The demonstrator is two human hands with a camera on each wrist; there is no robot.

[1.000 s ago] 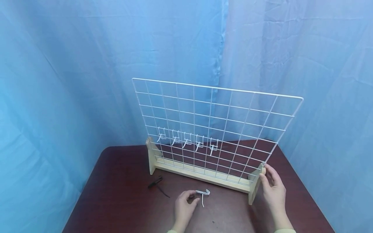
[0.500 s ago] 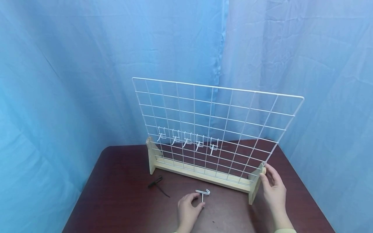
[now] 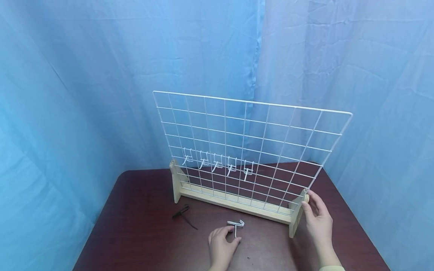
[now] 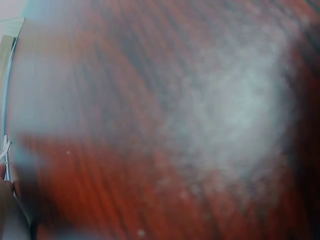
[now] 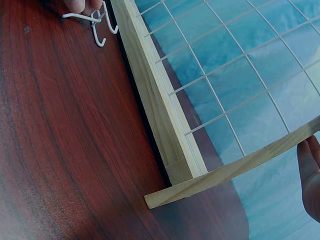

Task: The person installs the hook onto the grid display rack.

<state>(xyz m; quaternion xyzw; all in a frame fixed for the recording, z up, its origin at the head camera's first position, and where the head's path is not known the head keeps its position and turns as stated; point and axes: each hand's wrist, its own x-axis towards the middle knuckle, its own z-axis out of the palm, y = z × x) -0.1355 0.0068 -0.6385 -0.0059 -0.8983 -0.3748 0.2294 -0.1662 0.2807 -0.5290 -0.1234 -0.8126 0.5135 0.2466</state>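
Blue-draped tabletop [image 3: 142, 229], wire grid rack [image 3: 251, 150] standing.
Left hand [image 3: 222, 246] pinches a loose hook [image 3: 236, 226]; right hand [image 3: 317, 220] grasps the rack's end post [image 3: 298, 216]. Lifting comes next.

I can read no text, label, brand, number or sign in any of my views.
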